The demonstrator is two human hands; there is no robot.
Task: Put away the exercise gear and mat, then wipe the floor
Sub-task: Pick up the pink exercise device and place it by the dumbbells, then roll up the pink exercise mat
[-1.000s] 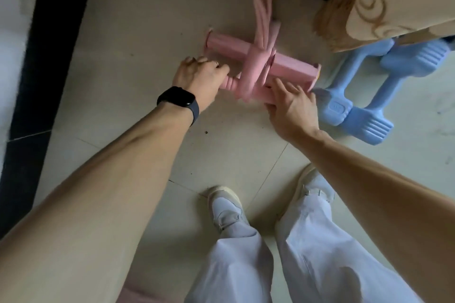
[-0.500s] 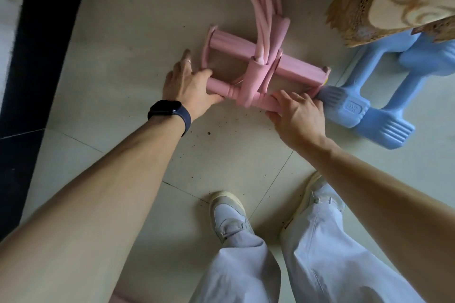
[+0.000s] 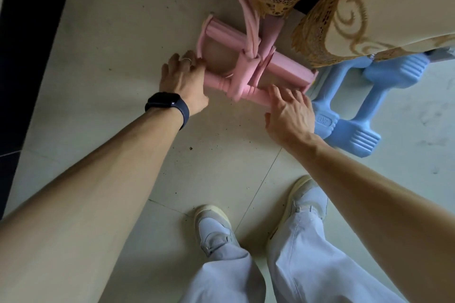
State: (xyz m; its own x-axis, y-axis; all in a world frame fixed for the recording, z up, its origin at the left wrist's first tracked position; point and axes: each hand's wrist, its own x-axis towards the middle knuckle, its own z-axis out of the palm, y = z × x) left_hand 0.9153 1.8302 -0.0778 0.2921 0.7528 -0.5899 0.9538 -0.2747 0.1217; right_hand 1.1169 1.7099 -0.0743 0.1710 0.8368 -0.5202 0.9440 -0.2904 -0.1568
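Observation:
A pink pedal resistance puller lies on the tiled floor, its elastic tubes running up under a draped cloth. My left hand, with a dark watch on the wrist, presses against the left end of the near bar with fingers stretched out. My right hand lies flat over the right part of the same bar, fingers straight. Two blue dumbbells lie side by side just right of the puller, the far one partly under the cloth.
Beige lace-edged cloth hangs over furniture at the top right, above the gear. A black strip borders the floor on the left. My shoes stand on the tiles below, with specks of dirt in front of them.
The puller has slid farther toward the draped furniture, its tubes now under the cloth. My left hand has let go of the near bar's end and presses with straight fingers.

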